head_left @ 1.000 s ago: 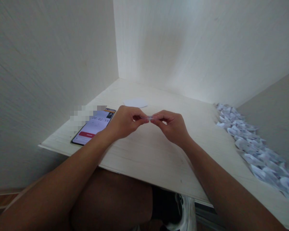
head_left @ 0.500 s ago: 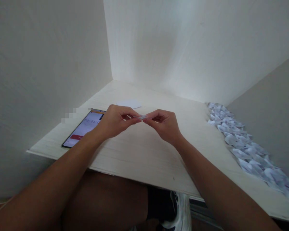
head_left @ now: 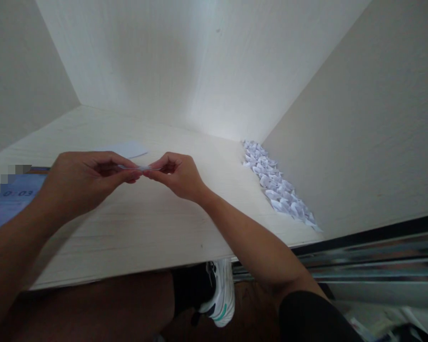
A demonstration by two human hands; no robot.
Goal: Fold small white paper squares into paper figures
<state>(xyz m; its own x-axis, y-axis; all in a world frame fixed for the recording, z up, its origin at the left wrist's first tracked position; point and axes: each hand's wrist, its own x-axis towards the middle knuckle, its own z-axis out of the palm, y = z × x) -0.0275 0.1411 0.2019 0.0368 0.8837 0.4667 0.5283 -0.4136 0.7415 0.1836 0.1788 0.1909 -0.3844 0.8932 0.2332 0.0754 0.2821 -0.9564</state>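
Note:
Between both hands, a small folded piece of white paper is pinched over the pale shelf surface. My left hand grips its left end between thumb and fingers. The thumb and forefinger of my right hand close on the other end, so the fingertips of the two hands almost meet. Most of the paper is covered by the fingers, so its exact shape is hard to make out. Behind my left hand lies a flat white sheet of paper, partly hidden by it.
A long heap of folded white papers runs along the right wall. At the left, a phone displaying a timer lies partly under my left forearm. Pale walls enclose the back and sides. Below the front edge are my leg and a white shoe.
The view has swung to the right, so hands, phone and paper heap appear farther left. Both hands still pinch the small folded paper.

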